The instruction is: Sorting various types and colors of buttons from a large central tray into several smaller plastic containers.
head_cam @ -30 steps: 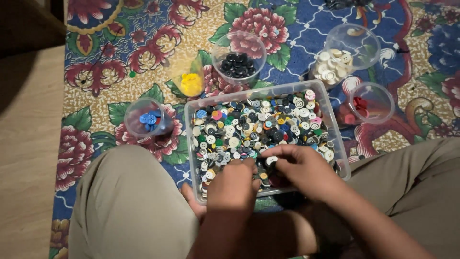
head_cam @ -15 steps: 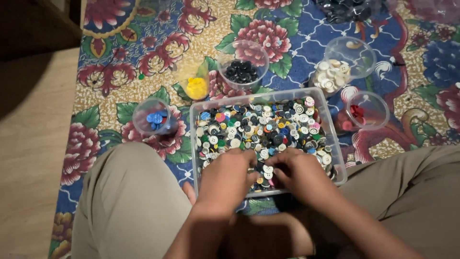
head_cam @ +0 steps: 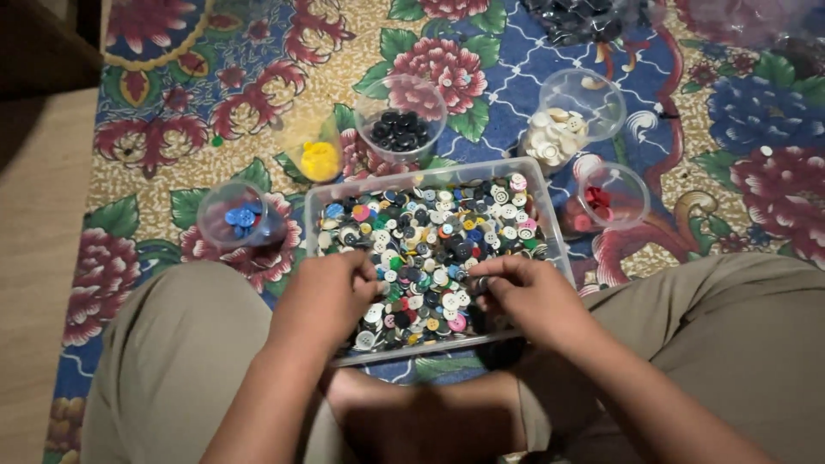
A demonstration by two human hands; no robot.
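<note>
Down between the knees, both hands work inside a clear tray heaped with mixed buttons: white, black, pink, green, yellow and blue, mostly round, lying in a loose jumble several deep. The left hand rests on the tray's near-left part with its fingers curled under, knuckles up; whether it grasps a button I cannot tell. The right hand sits at the near-right part, thumb and forefinger pinched together at the tips on what looks like a small pale button, though it is too small to be sure. The 2 hands are near each other, with a strip of buttons between them.

Beyond the grip, 5 clear cups stand on the flowered mat around the tray: a blue cup to the left of the left hand, a yellow cup and a black cup past the tray's far edge, a white cup and a red cup past the right hand. Each holds buttons of 1 colour.
</note>
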